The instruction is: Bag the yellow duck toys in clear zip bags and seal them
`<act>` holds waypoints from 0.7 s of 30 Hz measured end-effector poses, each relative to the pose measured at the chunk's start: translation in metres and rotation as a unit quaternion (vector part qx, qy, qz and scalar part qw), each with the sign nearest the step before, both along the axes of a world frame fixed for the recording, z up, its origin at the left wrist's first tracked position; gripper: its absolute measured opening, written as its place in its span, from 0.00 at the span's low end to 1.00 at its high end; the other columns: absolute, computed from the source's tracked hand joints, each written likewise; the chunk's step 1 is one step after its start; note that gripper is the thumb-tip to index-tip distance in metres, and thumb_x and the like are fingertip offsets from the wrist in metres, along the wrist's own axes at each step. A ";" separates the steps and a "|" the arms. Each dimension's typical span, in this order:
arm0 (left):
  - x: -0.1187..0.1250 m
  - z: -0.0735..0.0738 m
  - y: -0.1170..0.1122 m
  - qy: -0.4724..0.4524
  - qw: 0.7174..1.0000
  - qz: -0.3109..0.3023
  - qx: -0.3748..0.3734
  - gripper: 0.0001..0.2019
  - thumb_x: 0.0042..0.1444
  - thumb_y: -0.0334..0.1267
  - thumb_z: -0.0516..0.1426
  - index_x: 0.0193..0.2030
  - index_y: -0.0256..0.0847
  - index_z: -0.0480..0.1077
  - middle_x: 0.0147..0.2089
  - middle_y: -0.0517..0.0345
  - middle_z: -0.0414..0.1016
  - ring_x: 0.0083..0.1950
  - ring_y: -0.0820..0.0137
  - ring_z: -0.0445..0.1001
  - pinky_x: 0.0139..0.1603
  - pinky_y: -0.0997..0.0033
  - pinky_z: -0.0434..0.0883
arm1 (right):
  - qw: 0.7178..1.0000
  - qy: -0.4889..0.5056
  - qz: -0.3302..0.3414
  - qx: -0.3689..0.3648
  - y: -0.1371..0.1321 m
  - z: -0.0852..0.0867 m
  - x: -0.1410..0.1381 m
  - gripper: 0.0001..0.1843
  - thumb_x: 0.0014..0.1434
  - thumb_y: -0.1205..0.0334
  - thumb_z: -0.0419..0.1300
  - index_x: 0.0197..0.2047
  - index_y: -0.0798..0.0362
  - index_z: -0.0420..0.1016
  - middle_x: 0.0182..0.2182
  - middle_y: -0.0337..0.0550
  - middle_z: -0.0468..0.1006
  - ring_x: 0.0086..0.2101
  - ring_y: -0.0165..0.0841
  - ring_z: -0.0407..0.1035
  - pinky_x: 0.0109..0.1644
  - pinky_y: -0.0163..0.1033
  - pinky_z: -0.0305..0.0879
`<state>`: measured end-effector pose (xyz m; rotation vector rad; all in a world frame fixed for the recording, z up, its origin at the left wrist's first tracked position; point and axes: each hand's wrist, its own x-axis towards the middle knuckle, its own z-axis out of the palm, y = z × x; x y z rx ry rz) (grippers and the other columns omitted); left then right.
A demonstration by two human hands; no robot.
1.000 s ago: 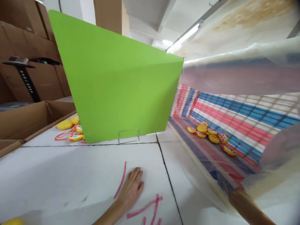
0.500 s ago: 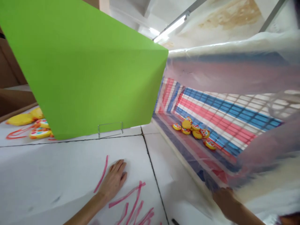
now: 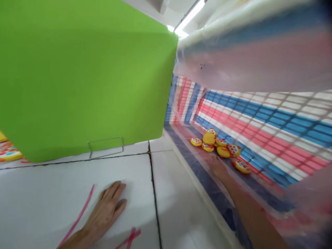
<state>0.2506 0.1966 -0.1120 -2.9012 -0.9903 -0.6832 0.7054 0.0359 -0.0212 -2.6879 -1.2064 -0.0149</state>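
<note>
My left hand [image 3: 107, 207] lies flat on the white table [image 3: 52, 193], its fingers stretched out and holding nothing. A pink ribbon strip [image 3: 80, 216] runs beside its wrist, and crossed pink strips [image 3: 131, 237] lie nearer the bottom edge. Inside a bin lined with striped sheeting [image 3: 185, 157], my right hand [image 3: 218, 168] reaches toward a small pile of yellow rounded pieces [image 3: 209, 139]. Several of these carry red and blue dots on white. The right hand is just short of the pile; its fingers are smeared by motion.
A large green board [image 3: 90, 79] stands upright on the table behind a thin wire stand [image 3: 106, 148]. At the far left, more dotted yellow pieces [image 3: 10, 154] show past the board. Cloudy plastic [image 3: 249, 69] drapes over the bin's far side; wire mesh [image 3: 293, 103] backs the striped sheeting.
My right hand has moved from the bin's near edge deep into it, close to the yellow pieces. The view has shifted rightward; my left hand stays flat on the table.
</note>
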 end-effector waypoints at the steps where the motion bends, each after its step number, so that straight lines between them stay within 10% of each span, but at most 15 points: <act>1: 0.019 0.003 0.003 0.005 1.000 -0.002 -0.006 0.22 0.57 0.44 0.49 0.55 0.36 0.64 0.58 0.41 0.64 0.59 0.54 0.62 0.55 0.50 0.64 | 0.999 -0.011 -0.029 0.011 0.002 -0.005 0.014 0.16 0.62 0.59 0.54 0.53 0.51 0.64 0.53 0.49 0.63 0.48 0.38 0.64 0.50 0.47 0.64; 7: 0.110 0.015 0.009 0.068 0.993 -0.091 -0.029 0.21 0.59 0.42 0.49 0.59 0.42 0.61 0.62 0.44 0.59 0.63 0.52 0.56 0.57 0.43 0.58 | 0.989 -0.061 -0.124 0.045 0.038 -0.027 0.098 0.26 0.61 0.59 0.56 0.60 0.51 0.54 0.58 0.51 0.56 0.49 0.42 0.62 0.49 0.51 0.64; 14: 0.107 0.016 0.009 0.142 0.986 -0.084 -0.039 0.24 0.59 0.44 0.49 0.62 0.42 0.56 0.65 0.44 0.53 0.66 0.53 0.51 0.59 0.43 0.57 | 0.983 -0.046 -0.177 0.029 0.078 -0.069 0.144 0.18 0.65 0.61 0.48 0.56 0.56 0.62 0.51 0.57 0.64 0.47 0.43 0.65 0.46 0.48 0.62; 21: 0.112 0.021 0.004 0.122 0.988 -0.077 -0.063 0.23 0.58 0.41 0.50 0.60 0.40 0.58 0.64 0.43 0.55 0.65 0.52 0.51 0.59 0.41 0.56 | 0.983 -0.046 -0.177 0.008 0.077 -0.067 0.113 0.15 0.65 0.55 0.49 0.45 0.56 0.68 0.38 0.45 0.73 0.38 0.34 0.69 0.42 0.44 0.66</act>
